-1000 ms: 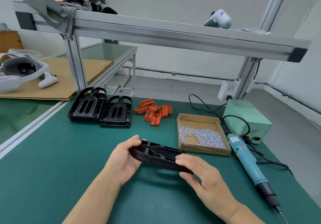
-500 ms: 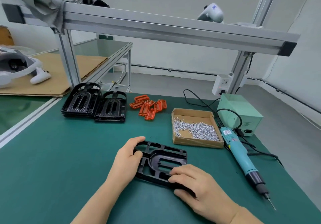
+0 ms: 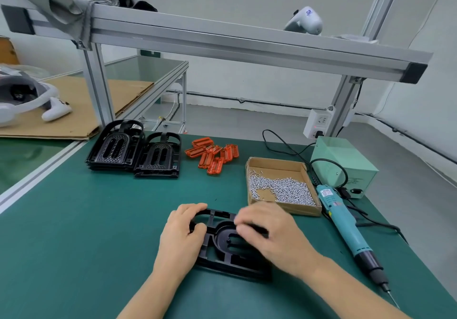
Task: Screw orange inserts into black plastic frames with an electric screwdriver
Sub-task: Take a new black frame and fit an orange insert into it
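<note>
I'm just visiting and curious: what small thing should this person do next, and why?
Probably reach the right hand to the orange inserts and bring one back. The black frame lies flat on the mat with the left hand gripping its edge, no insert is in it yet, and the electric screwdriver lies untouched.

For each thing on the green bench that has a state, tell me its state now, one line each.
Black plastic frame: flat on the mat, no insert visible.
Left hand: grips the frame's left edge.
Right hand: blurred, over the frame's right side.
Orange plastic inserts: loose pile, unused.
Blue electric screwdriver: lying on the mat, unheld.
Cardboard tray of silver screws: open, partly filled.
Stacked black frames: two piles, untouched.
</note>
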Demonstrator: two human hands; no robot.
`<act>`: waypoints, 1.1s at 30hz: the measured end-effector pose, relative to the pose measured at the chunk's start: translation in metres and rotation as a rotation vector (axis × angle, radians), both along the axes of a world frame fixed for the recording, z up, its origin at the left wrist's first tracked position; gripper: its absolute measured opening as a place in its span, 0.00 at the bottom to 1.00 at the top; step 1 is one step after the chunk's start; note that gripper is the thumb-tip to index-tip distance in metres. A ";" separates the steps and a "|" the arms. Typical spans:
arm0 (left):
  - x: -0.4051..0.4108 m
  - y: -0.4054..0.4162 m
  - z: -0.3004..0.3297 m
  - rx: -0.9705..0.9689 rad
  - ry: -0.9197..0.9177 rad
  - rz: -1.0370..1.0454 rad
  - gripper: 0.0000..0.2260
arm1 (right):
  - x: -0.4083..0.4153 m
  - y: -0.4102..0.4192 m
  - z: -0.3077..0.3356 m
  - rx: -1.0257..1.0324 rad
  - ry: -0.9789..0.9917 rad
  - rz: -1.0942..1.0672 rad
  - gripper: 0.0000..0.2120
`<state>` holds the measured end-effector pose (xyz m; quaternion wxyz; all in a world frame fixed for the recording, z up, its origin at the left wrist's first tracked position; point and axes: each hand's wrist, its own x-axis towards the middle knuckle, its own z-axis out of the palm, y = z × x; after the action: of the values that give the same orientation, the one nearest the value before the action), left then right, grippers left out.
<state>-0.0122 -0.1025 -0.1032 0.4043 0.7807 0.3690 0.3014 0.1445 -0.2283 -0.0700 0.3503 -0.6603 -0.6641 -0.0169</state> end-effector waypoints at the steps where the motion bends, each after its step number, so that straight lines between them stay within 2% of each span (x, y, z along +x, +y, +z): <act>1: 0.000 0.000 0.000 -0.015 -0.007 0.006 0.19 | 0.003 0.012 0.004 0.023 0.010 -0.050 0.07; 3: -0.002 0.000 0.001 -0.057 -0.020 0.014 0.20 | 0.011 0.037 0.010 -0.006 0.029 -0.169 0.06; 9: -0.004 -0.001 0.003 -0.104 -0.027 0.008 0.20 | 0.030 0.109 0.015 -0.292 -0.024 -0.480 0.12; 18: -0.004 0.000 0.004 -0.124 -0.037 -0.004 0.20 | 0.035 0.166 -0.005 -0.536 -0.005 -0.590 0.16; 22: -0.005 0.000 0.004 -0.135 -0.048 -0.005 0.20 | 0.028 0.179 -0.003 -0.557 0.013 -0.614 0.15; 25: -0.004 0.000 0.003 -0.140 -0.048 -0.009 0.20 | 0.022 0.189 -0.002 -0.551 0.113 -0.641 0.13; 30: -0.004 0.000 0.003 -0.134 -0.047 -0.011 0.20 | 0.020 0.192 0.000 -0.442 0.248 -0.760 0.10; 33: -0.005 0.000 0.003 -0.122 -0.043 -0.010 0.20 | 0.020 0.190 0.002 -0.419 0.256 -0.798 0.10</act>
<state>-0.0167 -0.1024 -0.1005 0.4605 0.7498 0.3739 0.2930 0.1648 -0.0386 -0.0677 0.2547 -0.9174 -0.2987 0.0660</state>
